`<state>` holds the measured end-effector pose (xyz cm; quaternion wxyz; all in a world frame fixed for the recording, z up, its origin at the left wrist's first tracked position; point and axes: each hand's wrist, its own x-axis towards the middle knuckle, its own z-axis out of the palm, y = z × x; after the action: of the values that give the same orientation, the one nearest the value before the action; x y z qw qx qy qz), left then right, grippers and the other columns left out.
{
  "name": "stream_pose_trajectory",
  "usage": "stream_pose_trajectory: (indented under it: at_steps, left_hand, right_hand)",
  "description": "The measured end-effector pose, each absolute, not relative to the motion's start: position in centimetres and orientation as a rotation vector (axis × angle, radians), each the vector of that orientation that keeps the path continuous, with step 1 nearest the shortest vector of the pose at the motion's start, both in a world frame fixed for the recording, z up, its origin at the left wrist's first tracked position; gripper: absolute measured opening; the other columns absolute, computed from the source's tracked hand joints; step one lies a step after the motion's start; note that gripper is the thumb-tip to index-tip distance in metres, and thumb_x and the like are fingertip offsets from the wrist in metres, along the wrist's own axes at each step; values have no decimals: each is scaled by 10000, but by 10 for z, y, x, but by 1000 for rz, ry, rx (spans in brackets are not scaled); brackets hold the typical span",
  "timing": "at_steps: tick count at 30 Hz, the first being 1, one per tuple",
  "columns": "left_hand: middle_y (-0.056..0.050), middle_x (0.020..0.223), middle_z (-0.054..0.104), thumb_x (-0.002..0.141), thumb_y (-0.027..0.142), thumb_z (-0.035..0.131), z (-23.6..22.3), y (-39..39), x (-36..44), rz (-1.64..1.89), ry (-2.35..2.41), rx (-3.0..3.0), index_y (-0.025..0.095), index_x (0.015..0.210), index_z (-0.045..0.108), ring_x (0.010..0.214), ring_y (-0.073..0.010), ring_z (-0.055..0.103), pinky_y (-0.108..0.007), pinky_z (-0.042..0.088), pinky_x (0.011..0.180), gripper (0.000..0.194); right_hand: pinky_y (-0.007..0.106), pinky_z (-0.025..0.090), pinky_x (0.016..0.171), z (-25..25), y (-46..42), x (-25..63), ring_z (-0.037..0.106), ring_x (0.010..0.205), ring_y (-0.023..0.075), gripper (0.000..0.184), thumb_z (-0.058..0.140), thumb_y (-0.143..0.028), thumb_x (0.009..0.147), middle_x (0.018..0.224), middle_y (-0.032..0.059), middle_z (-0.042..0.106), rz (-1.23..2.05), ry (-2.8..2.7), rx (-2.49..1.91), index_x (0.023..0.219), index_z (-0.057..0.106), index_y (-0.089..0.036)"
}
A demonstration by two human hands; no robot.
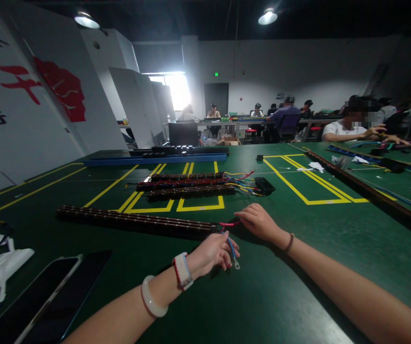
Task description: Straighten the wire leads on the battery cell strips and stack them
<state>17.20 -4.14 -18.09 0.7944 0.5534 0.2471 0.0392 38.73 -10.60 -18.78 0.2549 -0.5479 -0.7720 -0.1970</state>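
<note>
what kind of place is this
Probably an assembly workshop: there's a large green worktable marked out with yellow lines, long dark strips with coloured wires lying on it, and several people seated farther back.

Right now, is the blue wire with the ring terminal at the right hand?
No, the blue wire is at the left hand, while the right hand is at the red wire.

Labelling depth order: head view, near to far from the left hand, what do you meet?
Left hand → long dark strip bundle → shorter strips with multicoloured wires → blue bar → dark panel → grey door.
</note>
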Motion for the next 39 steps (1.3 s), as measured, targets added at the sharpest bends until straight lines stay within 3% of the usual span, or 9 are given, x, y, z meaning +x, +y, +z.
stream_pose_trajectory:
  at_steps: [7,11,14,17,20,24,32,35,39]
  left_hand:
    - [-59,601,557,916,448,358,-172,-31,170,-11,537,1279,55,792,554,319,-16,316,-178,155,364,457]
    - [-85,663,597,887,506,405,-175,-33,170,-22,515,1297,51,839,565,361,-31,385,-177,197,378,485]
    - [-108,802,636,848,605,415,-178,-38,171,61,537,1290,79,929,528,435,-58,488,-178,295,404,544]
    - [-83,838,627,849,678,294,-175,-44,172,113,585,1304,109,934,484,411,-51,470,-185,285,383,606]
    - [-17,685,577,872,645,281,-171,-47,170,109,629,1347,128,921,462,368,-41,406,-175,213,365,549]
    - [58,452,419,874,561,397,-174,-48,170,95,660,1387,148,966,447,396,-81,436,-162,256,398,426]
    - [60,459,428,893,523,388,-178,-53,172,157,615,1306,130,1056,452,400,-68,405,-164,257,414,430]
    - [56,496,445,912,475,383,-181,-53,175,215,620,1246,129,1034,439,399,-60,402,-167,255,412,371]
    - [49,523,441,886,502,437,-186,-53,181,290,599,1167,139,912,441,403,-64,416,-179,255,399,364]
  right_hand:
    - [302,375,769,-190,-106,388,487,813,147,273,408,-181,918,868,72,610,-527,-2121,-1461,1088,621,-163]
    - [328,363,832,-184,-112,375,500,885,157,291,432,-247,914,959,82,611,-442,-2087,-1526,1134,611,-180]
    - [384,315,949,-176,-116,360,453,1077,205,518,555,-442,838,1166,94,551,-311,-2047,-1620,1292,499,-201]
    - [409,276,997,-171,-118,350,393,1169,247,738,623,-545,739,1271,116,482,-179,-2066,-1714,1351,430,-180]
    - [409,282,980,-169,-119,347,430,1122,249,639,640,-533,719,1163,107,540,-70,-2058,-1832,1241,534,-180]
    - [377,305,915,-165,-121,344,486,996,215,412,674,-452,711,982,61,580,-37,-1985,-1925,1023,617,-188]
    - [300,297,734,-168,-121,327,465,780,163,222,672,-351,755,793,29,550,-370,-2041,-1852,810,568,-163]
    - [308,289,722,-175,-120,324,433,749,166,86,622,-191,773,760,27,539,-553,-2116,-1807,772,540,-165]
    - [328,299,731,-180,-123,320,406,721,173,56,518,-136,838,752,47,521,-806,-2244,-1696,791,542,-156]
